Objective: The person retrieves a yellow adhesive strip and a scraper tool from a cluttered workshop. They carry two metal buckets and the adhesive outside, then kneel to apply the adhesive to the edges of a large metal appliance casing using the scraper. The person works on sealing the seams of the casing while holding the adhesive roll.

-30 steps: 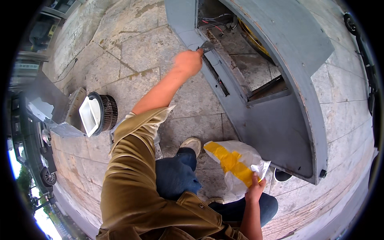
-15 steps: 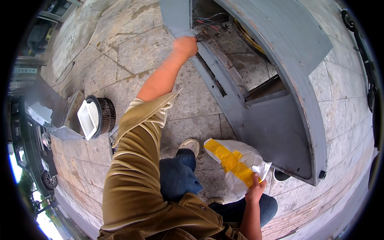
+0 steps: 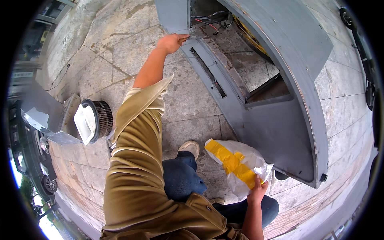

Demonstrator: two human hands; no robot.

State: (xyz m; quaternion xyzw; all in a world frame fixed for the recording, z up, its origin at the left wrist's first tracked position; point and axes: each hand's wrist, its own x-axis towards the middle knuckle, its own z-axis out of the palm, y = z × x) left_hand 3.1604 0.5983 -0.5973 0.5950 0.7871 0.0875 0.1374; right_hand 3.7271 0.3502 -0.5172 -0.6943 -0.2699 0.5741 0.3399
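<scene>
My left hand (image 3: 172,43) is stretched out to the near edge of a grey metal frame (image 3: 280,132), at the corner by its opening. Its fingers are pinched together at the metal; whatever they hold, if anything, is too small to make out. Lower right, my right hand (image 3: 258,191) grips the gathered end of a whitish see-through plastic bag (image 3: 240,164) with a broad yellow band. The bag hangs beside the frame's lower part; its contents cannot be made out. A narrow dark slot (image 3: 208,73) runs along the frame's strip near my left hand.
Inside the frame's opening are loose wires (image 3: 212,25) and a coil of yellow cable (image 3: 250,36). On the left stands a dark ribbed round tub (image 3: 105,119) with a white tray (image 3: 85,123) against it. A white bucket (image 3: 281,175) is partly under the frame. Stone paving (image 3: 192,104) surrounds everything.
My left hand has drawn back a little to the left, off the opening's corner. The dark piece at its fingertips no longer shows. My right hand keeps the bag nearly still.
</scene>
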